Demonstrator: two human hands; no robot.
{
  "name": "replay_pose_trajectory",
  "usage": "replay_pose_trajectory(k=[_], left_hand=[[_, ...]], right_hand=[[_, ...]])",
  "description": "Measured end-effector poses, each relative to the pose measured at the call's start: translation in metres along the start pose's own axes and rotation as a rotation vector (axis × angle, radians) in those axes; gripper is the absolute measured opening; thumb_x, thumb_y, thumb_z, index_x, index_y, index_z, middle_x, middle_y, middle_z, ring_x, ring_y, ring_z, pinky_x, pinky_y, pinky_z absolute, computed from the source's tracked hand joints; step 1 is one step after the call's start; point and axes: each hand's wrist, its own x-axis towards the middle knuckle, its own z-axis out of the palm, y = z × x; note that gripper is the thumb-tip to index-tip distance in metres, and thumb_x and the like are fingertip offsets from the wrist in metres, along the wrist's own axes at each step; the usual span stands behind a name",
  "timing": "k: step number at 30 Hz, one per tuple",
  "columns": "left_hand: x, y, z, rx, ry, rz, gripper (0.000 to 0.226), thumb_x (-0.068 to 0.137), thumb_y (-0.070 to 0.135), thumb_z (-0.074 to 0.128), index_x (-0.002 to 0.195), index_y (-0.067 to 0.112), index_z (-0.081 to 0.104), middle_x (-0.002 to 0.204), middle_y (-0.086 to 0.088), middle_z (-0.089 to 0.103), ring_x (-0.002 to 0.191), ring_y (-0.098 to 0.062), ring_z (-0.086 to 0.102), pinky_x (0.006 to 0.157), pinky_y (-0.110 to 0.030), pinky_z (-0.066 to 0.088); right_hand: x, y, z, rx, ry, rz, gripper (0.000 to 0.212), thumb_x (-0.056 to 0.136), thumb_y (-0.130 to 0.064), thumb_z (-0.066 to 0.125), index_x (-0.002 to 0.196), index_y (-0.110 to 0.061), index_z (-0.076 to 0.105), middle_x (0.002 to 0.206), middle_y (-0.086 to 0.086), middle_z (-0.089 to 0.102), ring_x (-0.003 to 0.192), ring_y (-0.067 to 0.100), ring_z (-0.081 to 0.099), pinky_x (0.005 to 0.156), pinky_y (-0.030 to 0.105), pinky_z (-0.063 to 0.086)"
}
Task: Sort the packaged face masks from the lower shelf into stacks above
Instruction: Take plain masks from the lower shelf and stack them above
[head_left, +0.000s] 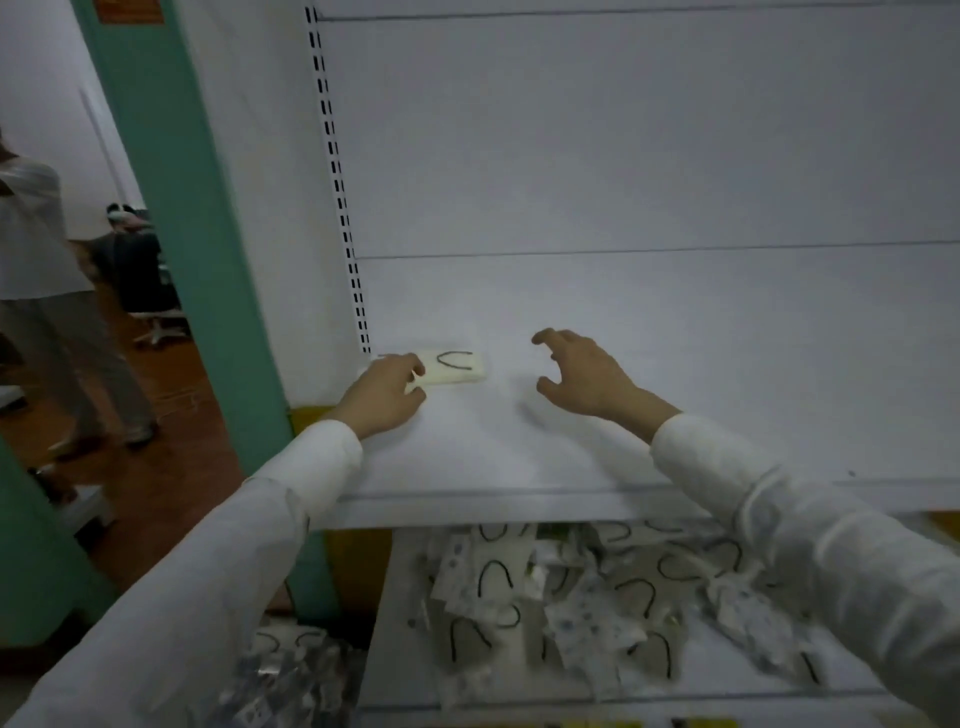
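Left hand (387, 392) seemingly pinches mask packet (457, 368) on upper shelf (701, 426); right hand (576, 379) hovers spread.

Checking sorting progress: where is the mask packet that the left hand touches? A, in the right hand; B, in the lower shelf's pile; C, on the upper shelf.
C: the left hand grips the mask packet lying on the upper shelf; the right hand holds nothing.

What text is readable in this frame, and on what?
None legible.
Orange sign on the green pillar: blurred.
Cream packet on the upper shelf: a black loop, no wording visible.
Packets on the lower shelf: print too small.
Yellow strips at bottom edge: unreadable.
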Motion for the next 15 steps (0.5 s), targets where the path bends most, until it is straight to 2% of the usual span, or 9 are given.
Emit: replay_pose_trajectory(k=[4, 8, 15], left_hand=[[-0.047, 0.034, 0.009, -0.143, 0.013, -0.001, 0.024, 0.089, 0.014, 0.055, 0.113, 0.01, 0.059, 0.104, -0.004, 0.06, 0.091, -0.018, 0.055, 0.082, -0.025, 0.04], [-0.075, 0.081, 0.019, -0.234, 0.006, 0.054, 0.023, 0.09, 0.013, 0.055, 0.111, 0.011, 0.061, 0.104, -0.001, 0.06, 0.09, -0.014, 0.054, 0.08, -0.022, 0.037], [-0.126, 0.171, 0.053, -0.509, 0.015, 0.129, 0.017, 0.087, 0.006, 0.055, 0.096, 0.014, 0.067, 0.094, 0.001, 0.068, 0.089, -0.011, 0.062, 0.079, -0.016, 0.046]], right_hand=[[-0.061, -0.006, -0.018, -0.04, -0.032, -0.038, 0.053, 0.088, -0.027, 0.057, 0.137, -0.017, 0.038, 0.138, 0.007, 0.046, 0.118, 0.026, 0.051, 0.091, 0.039, 0.046], [-0.11, 0.0, -0.036, -0.061, -0.034, -0.068, 0.048, 0.089, -0.026, 0.055, 0.134, -0.017, 0.042, 0.129, 0.007, 0.052, 0.113, 0.023, 0.053, 0.089, 0.038, 0.047], [-0.17, 0.028, -0.053, -0.034, 0.009, -0.108, 0.041, 0.087, -0.022, 0.054, 0.128, -0.015, 0.047, 0.121, 0.007, 0.058, 0.107, 0.02, 0.056, 0.082, 0.038, 0.05]])
